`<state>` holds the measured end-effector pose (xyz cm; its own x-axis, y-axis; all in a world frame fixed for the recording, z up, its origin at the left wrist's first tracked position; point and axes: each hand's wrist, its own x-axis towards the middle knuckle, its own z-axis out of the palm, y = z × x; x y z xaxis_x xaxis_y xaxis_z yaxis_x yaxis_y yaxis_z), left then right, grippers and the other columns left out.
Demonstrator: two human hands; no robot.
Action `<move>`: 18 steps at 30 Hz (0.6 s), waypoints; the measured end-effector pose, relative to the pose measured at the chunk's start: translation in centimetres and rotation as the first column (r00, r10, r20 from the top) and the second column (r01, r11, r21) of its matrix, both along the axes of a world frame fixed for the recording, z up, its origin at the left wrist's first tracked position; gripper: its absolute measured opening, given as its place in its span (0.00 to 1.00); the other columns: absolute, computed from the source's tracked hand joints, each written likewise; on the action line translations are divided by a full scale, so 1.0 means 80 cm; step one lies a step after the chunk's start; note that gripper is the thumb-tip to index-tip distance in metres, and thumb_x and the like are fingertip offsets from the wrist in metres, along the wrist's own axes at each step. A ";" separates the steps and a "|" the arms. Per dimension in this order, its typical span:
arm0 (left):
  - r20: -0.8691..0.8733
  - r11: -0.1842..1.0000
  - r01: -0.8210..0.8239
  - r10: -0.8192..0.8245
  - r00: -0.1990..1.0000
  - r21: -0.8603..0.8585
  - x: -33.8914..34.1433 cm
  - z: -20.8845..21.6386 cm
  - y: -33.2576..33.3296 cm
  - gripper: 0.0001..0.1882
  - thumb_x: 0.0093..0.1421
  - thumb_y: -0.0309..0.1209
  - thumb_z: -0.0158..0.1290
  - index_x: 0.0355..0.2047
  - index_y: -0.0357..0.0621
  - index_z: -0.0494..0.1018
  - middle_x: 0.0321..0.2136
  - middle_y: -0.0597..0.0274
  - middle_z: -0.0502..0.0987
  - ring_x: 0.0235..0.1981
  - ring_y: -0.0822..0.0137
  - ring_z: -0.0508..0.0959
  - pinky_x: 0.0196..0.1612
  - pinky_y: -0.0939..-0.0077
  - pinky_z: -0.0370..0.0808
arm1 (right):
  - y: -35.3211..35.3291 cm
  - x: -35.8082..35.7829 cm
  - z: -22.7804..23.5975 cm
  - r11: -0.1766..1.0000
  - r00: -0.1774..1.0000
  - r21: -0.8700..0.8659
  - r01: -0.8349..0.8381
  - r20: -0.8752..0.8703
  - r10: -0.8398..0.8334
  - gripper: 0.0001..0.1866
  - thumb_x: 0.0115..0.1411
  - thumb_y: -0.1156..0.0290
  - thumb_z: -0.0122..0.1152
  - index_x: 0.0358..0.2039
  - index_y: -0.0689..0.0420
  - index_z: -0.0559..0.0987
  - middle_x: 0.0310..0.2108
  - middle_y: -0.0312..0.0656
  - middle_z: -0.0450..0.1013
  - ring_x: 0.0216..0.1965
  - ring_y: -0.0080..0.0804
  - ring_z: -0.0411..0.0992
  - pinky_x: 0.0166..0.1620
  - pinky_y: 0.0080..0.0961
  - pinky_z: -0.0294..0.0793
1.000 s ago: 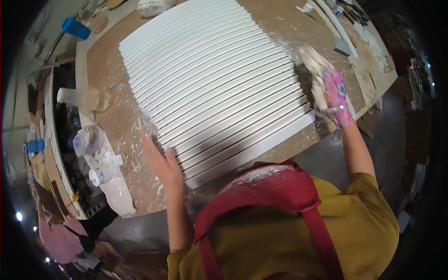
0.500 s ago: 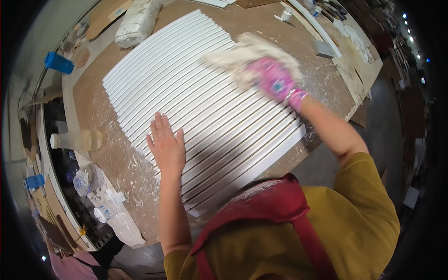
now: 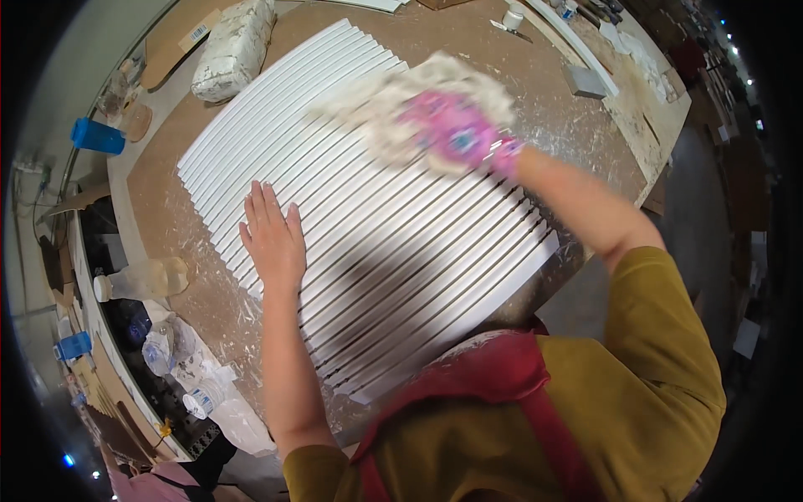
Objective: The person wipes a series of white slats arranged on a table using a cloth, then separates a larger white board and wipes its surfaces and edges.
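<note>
Many thin white strips (image 3: 376, 226) lie side by side on a brown, paint-marked work table (image 3: 209, 314), with narrow dark gaps between several of them. My left hand (image 3: 278, 238) is bare and rests flat on the strips toward their left ends, fingers stretched out. On my right hand (image 3: 456, 130) is a pink patterned glove. That hand presses a cream cloth (image 3: 485, 84) onto the far right part of the strips. The cloth is bunched under my palm, and its left end is blurred by motion.
A white wrapped bundle (image 3: 236, 52) lies at the far left. Along the left edge are a blue cup (image 3: 98, 135), a clear bottle (image 3: 146, 280) and a plastic jar (image 3: 203, 399). A grey block (image 3: 584, 82) sits far right. Another person in pink (image 3: 146, 485) is at lower left.
My right hand has swept the cloth leftward across the strips. My left hand stays flat on them; the whole view has shifted slightly.
</note>
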<state>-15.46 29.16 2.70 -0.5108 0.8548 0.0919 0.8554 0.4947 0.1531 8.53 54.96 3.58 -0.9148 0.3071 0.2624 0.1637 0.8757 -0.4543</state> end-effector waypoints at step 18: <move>-0.009 1.000 -0.014 0.014 1.000 0.007 -0.004 -0.003 0.006 0.31 0.67 0.43 0.40 0.65 0.41 0.54 0.68 0.54 0.50 0.67 0.51 0.52 0.65 0.46 0.46 | 0.066 0.000 0.015 0.965 0.961 -0.028 0.261 0.106 -0.257 0.21 0.64 0.58 0.49 0.47 0.62 0.73 0.41 0.50 0.74 0.32 0.32 0.77 0.29 0.25 0.81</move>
